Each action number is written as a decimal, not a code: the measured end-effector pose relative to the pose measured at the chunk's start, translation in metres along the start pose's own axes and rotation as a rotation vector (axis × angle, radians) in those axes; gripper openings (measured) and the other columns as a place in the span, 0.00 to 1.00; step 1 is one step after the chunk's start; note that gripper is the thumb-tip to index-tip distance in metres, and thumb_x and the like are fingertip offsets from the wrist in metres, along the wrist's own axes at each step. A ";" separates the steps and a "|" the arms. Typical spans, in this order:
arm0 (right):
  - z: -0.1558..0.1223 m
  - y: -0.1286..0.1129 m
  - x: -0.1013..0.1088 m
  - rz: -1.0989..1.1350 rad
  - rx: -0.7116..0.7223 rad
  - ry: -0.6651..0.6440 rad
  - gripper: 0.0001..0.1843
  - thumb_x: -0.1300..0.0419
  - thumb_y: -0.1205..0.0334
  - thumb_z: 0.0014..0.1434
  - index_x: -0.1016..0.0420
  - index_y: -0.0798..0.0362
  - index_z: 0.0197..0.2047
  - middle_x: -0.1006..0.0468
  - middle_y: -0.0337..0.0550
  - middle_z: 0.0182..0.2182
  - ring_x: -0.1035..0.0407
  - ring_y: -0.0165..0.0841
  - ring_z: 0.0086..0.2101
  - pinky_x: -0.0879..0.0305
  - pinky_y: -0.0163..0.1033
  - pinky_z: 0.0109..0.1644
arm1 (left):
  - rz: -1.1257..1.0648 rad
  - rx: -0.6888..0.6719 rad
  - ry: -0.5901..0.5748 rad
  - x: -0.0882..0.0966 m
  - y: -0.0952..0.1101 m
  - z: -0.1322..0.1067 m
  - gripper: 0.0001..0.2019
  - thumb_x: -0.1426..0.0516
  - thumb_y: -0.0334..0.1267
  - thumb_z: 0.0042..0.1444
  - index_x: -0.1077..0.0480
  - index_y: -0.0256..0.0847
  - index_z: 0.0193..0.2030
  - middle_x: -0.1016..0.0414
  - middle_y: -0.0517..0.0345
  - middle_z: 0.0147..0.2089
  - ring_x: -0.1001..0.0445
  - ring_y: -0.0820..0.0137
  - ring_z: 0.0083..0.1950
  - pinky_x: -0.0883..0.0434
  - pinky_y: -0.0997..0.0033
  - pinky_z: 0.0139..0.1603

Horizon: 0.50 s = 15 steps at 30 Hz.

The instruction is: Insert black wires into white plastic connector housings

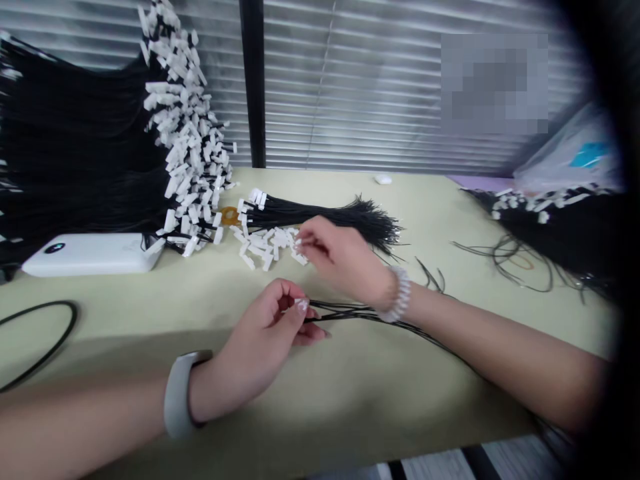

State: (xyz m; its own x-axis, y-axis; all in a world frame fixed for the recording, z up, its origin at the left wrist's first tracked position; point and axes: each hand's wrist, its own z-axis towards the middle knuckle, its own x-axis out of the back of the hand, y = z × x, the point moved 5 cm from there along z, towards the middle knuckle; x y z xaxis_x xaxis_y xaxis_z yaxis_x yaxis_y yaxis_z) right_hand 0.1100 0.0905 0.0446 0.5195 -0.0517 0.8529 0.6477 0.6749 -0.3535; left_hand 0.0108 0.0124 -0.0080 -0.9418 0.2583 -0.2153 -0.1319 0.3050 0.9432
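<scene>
The left hand (263, 337) grips thin black wires (350, 310) firmly, while the right hand (340, 257) pinches closed beside loose small white plastic connectors (265, 248).

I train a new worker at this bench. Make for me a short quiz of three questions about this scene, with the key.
1. What does the left hand pinch?
2. True or false: the coiled white bracelet is on the left wrist.
3. Which is nearest to the fingertips of the right hand?
A) loose white plastic connectors
B) white rectangular power bank
C) black cable loop

Key: 1) thin black wires; 2) false, it is on the right wrist; 3) A.
</scene>
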 end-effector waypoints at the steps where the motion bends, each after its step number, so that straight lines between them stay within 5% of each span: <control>1: -0.006 0.000 0.008 0.119 -0.044 0.031 0.13 0.51 0.65 0.60 0.39 0.54 0.49 0.29 0.37 0.30 0.35 0.25 0.29 0.40 0.32 0.35 | 0.002 -0.005 -0.002 0.000 0.000 0.000 0.07 0.51 0.42 0.59 0.43 0.41 0.36 0.34 0.64 0.35 0.26 0.75 0.35 0.30 0.68 0.42; 3: -0.022 -0.002 0.018 0.325 -0.110 0.038 0.16 0.49 0.64 0.59 0.39 0.51 0.51 0.29 0.37 0.30 0.36 0.24 0.28 0.39 0.32 0.35 | 0.033 -0.025 -0.013 0.000 0.000 -0.001 0.07 0.51 0.42 0.58 0.42 0.41 0.35 0.34 0.63 0.35 0.26 0.74 0.36 0.30 0.68 0.43; 7: -0.050 -0.004 0.011 0.677 -0.273 -0.095 0.07 0.44 0.60 0.55 0.32 0.54 0.35 0.30 0.38 0.27 0.37 0.24 0.26 0.38 0.31 0.29 | 0.174 -0.073 -0.025 -0.003 0.002 -0.005 0.07 0.50 0.42 0.57 0.40 0.41 0.35 0.34 0.63 0.35 0.26 0.72 0.37 0.31 0.67 0.43; 10: -0.060 -0.001 0.003 0.917 -0.399 -0.082 0.09 0.40 0.59 0.51 0.33 0.56 0.29 0.30 0.37 0.23 0.36 0.24 0.24 0.38 0.30 0.26 | 0.272 -0.072 -0.020 -0.005 0.003 -0.007 0.07 0.49 0.42 0.57 0.39 0.41 0.35 0.31 0.61 0.33 0.27 0.71 0.38 0.31 0.68 0.41; 15: -0.059 -0.002 0.000 1.063 -0.400 -0.020 0.09 0.35 0.62 0.45 0.29 0.57 0.27 0.27 0.37 0.22 0.34 0.24 0.23 0.36 0.29 0.26 | 0.321 -0.052 -0.016 -0.007 0.004 -0.007 0.08 0.47 0.43 0.55 0.39 0.40 0.34 0.30 0.62 0.31 0.27 0.73 0.34 0.30 0.72 0.37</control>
State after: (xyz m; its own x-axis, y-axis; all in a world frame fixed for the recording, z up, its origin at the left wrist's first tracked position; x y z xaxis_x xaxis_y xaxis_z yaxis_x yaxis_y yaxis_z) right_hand 0.1413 0.0454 0.0223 0.9057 0.4207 0.0521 0.0173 0.0860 -0.9961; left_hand 0.0143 0.0059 -0.0011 -0.9329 0.3482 0.0915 0.1548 0.1585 0.9751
